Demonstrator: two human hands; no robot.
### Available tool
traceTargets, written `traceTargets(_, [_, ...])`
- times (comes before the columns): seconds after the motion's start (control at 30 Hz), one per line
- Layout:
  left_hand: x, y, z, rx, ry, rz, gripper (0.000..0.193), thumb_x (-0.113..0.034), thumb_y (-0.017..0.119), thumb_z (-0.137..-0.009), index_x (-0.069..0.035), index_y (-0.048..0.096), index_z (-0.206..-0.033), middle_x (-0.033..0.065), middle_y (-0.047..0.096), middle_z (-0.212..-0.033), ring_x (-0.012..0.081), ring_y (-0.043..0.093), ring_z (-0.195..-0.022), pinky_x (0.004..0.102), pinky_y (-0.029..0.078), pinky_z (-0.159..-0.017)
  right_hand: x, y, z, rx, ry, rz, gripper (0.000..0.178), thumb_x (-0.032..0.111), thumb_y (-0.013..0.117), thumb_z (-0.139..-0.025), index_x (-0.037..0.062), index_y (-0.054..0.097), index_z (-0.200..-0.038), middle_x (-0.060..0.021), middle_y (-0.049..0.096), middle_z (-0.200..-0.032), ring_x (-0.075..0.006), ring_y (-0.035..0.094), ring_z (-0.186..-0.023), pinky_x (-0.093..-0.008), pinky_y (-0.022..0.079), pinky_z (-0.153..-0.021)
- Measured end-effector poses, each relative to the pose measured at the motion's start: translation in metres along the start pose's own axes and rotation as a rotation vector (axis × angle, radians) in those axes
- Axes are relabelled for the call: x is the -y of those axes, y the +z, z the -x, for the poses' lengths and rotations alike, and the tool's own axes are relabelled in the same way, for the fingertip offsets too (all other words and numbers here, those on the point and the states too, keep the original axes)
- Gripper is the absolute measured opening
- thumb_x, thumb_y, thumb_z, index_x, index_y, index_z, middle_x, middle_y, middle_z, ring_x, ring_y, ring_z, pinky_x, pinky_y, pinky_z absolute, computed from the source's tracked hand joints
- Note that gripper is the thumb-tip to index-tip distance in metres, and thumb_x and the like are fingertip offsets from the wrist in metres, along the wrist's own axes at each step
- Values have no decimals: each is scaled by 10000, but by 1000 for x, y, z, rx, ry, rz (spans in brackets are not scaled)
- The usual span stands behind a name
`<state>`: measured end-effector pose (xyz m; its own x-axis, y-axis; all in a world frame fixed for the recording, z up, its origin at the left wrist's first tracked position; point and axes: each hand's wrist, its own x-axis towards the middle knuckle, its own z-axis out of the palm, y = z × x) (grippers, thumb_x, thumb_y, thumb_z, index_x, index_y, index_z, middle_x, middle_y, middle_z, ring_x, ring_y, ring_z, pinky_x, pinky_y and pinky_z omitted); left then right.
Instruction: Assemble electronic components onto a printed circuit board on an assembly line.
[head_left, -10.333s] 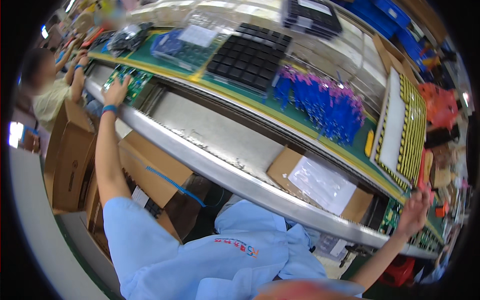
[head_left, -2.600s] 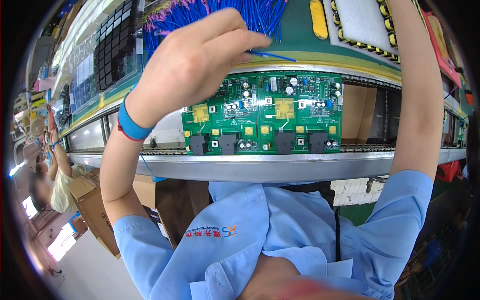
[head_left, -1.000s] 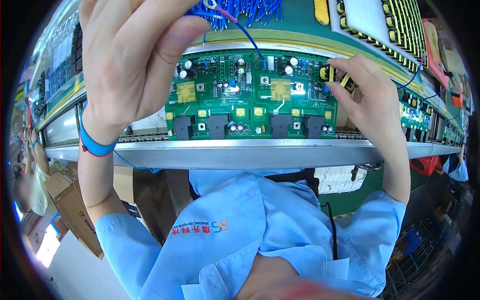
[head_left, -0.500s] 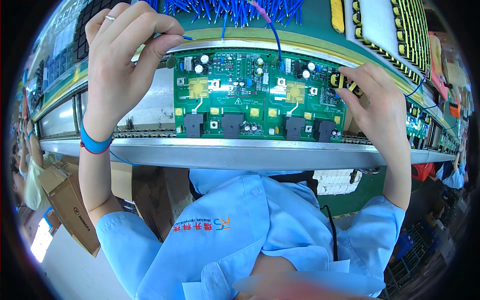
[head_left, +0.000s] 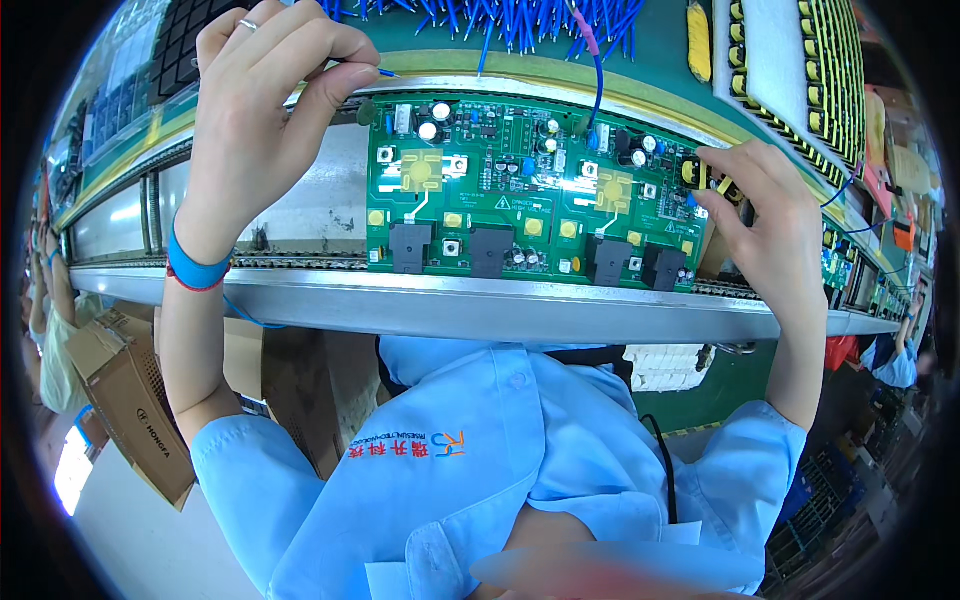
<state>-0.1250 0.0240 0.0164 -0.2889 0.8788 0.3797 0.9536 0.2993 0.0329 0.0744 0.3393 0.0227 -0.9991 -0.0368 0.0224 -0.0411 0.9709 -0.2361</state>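
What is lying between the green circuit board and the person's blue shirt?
In the head view, a metal rail lies between the circuit board and the shirt.

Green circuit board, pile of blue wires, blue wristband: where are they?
Green circuit board [head_left: 548, 190], head view: bare green near its middle.
Pile of blue wires [head_left: 527, 20], head view: wires mid-pile.
Blue wristband [head_left: 198, 270], head view: its visible middle.

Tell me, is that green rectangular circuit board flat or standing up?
Flat: the green rectangular circuit board lies with its components facing up.
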Motion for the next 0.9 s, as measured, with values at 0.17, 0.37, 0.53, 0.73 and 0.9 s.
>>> traceTargets(0.17, [4, 2, 3, 1, -20, 16, 52, -113, 668, -871, -99, 622, -850, -15, 567, -782, 141, 517, -717, 333, 316, -862, -3, 2, -2, -3, 14, -8, 328, 53, 754, -736, 21, 671, -1052, -117, 628, -931, -295, 617, -853, -358, 492, -737])
traceTargets(0.37, [4, -2, 4, 2, 56, -40, 80, -48, 659, -835, -101, 618, -879, 12, 562, -849, 207, 530, -809, 361, 318, -884, -2, -4, -10, 18, -79, -21, 295, 60, 741, -738, 42, 690, -1028, -113, 631, -956, -297, 621, -872, -377, 498, -720])
traceTargets(0.53, [-10, -4, -9, 139, -44, -36, 88, -116, 648, -767, -145, 567, -785, 15, 461, -798, 190, 465, -799, 373, 303, -840, 13, -28, 1, 40, 152, -327, 259, 48, 754, -760, 15, 687, -1008, -78, 647, -1016, -168, 623, -866, -280, 478, -706])
traceTargets(0.73, [-8, -4, -6, 205, 206, -219, 48, -117, 576, -827, -121, 532, -809, 38, 431, -796, 196, 495, -822, 389, 336, -919, 26, -12, -4, 128, 19, -926, 332, 134, 702, -855, -51, 633, -1121, -129, 570, -1133, -151, 554, -954, -232, 476, -762])
traceTargets(0.9, [-7, 3, -2, 224, 172, -179, 55, -120, 575, -834, -111, 538, -794, 42, 432, -792, 204, 496, -835, 414, 342, -948, 50, -5, -18, 174, 134, -1036, 290, 115, 617, -906, -27, 636, -1158, -126, 508, -1209, -161, 547, -1025, -232, 488, -757])
